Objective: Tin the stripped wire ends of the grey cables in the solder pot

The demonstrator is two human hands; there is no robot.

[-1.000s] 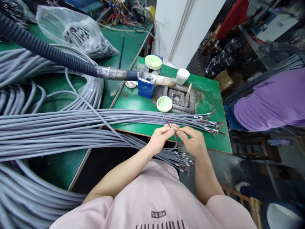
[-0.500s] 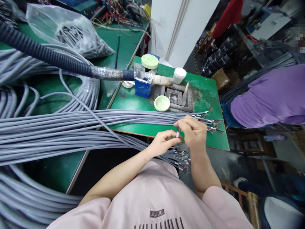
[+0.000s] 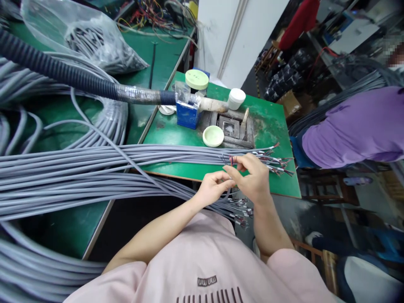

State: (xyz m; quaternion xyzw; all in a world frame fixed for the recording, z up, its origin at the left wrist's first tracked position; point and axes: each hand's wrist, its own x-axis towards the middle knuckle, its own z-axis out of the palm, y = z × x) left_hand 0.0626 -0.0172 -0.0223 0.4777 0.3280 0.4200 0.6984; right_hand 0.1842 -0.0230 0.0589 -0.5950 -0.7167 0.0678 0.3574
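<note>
My left hand [image 3: 216, 187] pinches the end of a grey cable, whose sheath is mostly hidden by the fingers. Close against it, my right hand [image 3: 252, 174] has its thumb and forefinger closed on the thin red and dark wires [image 3: 232, 160] that fan out of that cable end. Just beyond both hands, a bundle of grey cables [image 3: 176, 155] lies across the green table, with stripped coloured ends at the right. A second bundle [image 3: 158, 185] runs nearer to me, its wire ends [image 3: 241, 210] hanging below my hands.
Behind the cables are a soldering pot [image 3: 229, 127], a pale green dish [image 3: 213, 136], a white tub [image 3: 236, 99] and a blue box [image 3: 187, 115] carrying a black hose [image 3: 78, 82]. A person in a purple top [image 3: 353, 126] is at the right.
My right hand has shifted slightly left, and the wires between its fingers are now spread upward. The white sleeve on the cable end, visible before, is now mostly covered.
</note>
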